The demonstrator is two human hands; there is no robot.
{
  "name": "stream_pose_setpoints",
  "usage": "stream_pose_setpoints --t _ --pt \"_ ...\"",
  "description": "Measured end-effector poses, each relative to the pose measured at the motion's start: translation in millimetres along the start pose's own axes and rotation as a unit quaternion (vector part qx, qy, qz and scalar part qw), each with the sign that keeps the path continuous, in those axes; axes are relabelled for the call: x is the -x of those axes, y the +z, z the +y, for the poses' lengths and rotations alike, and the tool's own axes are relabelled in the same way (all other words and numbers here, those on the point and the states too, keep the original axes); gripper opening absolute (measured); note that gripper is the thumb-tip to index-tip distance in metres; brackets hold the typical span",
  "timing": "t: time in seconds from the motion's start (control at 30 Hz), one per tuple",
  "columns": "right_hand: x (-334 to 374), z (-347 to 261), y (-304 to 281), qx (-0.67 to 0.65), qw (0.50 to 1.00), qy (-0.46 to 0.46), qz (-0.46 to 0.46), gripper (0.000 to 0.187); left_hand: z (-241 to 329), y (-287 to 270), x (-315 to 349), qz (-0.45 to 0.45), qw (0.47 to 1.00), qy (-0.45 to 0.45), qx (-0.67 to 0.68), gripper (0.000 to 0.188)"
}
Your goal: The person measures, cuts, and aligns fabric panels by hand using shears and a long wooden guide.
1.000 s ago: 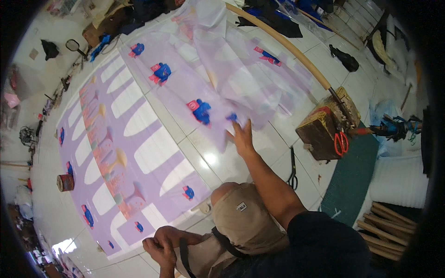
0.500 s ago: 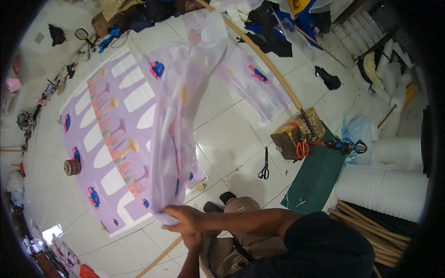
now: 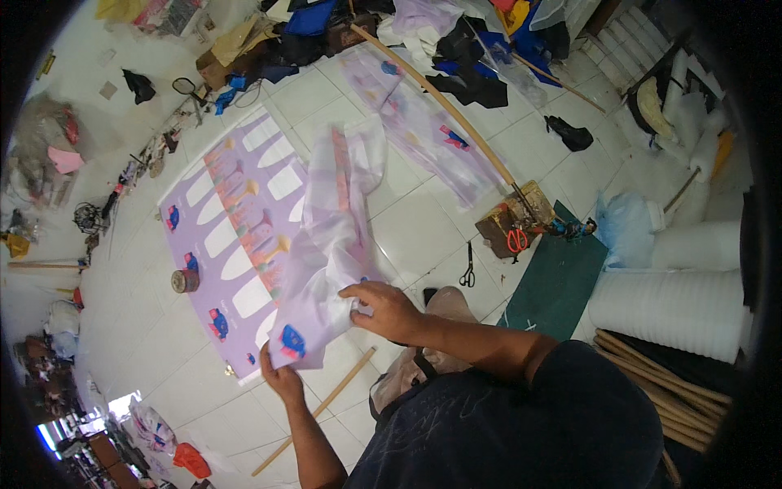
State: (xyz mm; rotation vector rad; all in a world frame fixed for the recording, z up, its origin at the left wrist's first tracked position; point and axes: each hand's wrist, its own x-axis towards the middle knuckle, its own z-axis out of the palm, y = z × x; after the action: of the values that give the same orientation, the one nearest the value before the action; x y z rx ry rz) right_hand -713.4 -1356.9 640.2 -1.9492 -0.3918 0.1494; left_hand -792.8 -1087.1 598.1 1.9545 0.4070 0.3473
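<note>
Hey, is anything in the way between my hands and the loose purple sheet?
Nothing visible: your left hand is at the near corner of the loose purple sheet, and your right hand meets its right side.

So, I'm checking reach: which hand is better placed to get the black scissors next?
Probably the right hand: it is nearer the black scissors. The left hand is farther off, pinching the edge of the loose lilac sheet.
</note>
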Motion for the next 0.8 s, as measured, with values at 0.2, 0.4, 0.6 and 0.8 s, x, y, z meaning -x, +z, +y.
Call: stream_pose_setpoints --t 0.2,0.4,0.6,0.8 --pt "1.3 29.3 -23.2 0.128 0.991 0.000 0.026 0.017 56.0 -70.8 12.2 0.127 0.988 0.045 0.080 0.011" --pt "-19.4 111.6 -27.5 -0.010 0.969 0.231 -0.086 0.030 141.3 -80.6 32.2 0.260 0.964 0.052 0.004 0.016" --pt "4.0 220.6 -77.1 0.124 0.932 -0.030 -0.340 0.032 148.2 -155.7 66.8 0.258 0.961 0.097 -0.037 0.028" --pt "-6.7 210.5 -142.0 0.061 0.938 0.119 -0.319 0.029 131.6 -175.2 119.2 0.303 0.908 -0.049 -0.286 0.026"
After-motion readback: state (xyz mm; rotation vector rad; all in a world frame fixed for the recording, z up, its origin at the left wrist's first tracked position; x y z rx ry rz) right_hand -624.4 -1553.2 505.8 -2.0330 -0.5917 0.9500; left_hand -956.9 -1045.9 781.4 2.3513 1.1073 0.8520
